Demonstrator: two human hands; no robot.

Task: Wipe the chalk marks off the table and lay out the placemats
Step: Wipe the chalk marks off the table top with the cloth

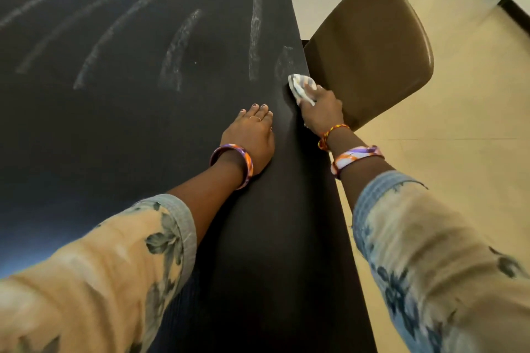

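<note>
Right fingers [321, 94] apparently bunched round cloth [301, 87] at table [286, 238] edge beside chair [372, 46]; left hand [252, 137] flat.

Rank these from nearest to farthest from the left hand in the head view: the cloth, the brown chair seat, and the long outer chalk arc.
From the left hand, resting flat on the table:
1. Cloth, just to its right, held by the right hand at the table's edge.
2. Brown chair seat, beyond the edge on the right.
3. Long outer chalk arc, ahead, running far across the table.
</note>
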